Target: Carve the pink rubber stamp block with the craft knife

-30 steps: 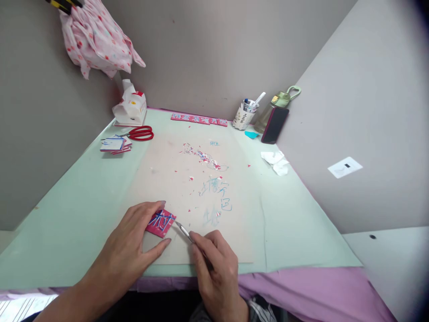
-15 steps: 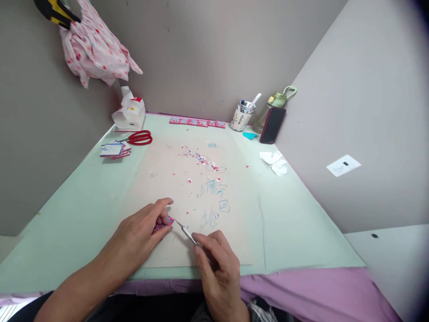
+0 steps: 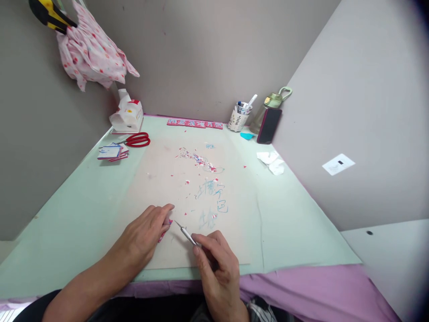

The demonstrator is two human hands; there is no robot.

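My left hand (image 3: 142, 235) rests on the beige board (image 3: 140, 261), its fingers curled over a small red-and-blue piece of card (image 3: 161, 237). Most of that piece is hidden beneath the hand; only its red edges show. In my right hand (image 3: 221, 270), a silver craft knife (image 3: 187, 235) is held like a pen. The blade points up and left, close to the card but apart from it. Cut scraps (image 3: 201, 160) of red, white and blue lie scattered on the board beyond both hands, near blue handwritten characters (image 3: 221, 206).
Red-handled scissors (image 3: 138, 140) and stacked cards (image 3: 110, 152) lie at the left. A lettered red strip (image 3: 194, 124) sits at the back. A pen cup (image 3: 239, 117), green bottle (image 3: 259, 118), phone (image 3: 269, 126) and crumpled tissue (image 3: 271, 162) stand or lie at the right.
My left hand has turned and shifted slightly, and the card under it has turned, with less of it showing. The right hand and knife hold nearly the same place. The view has shifted slightly.
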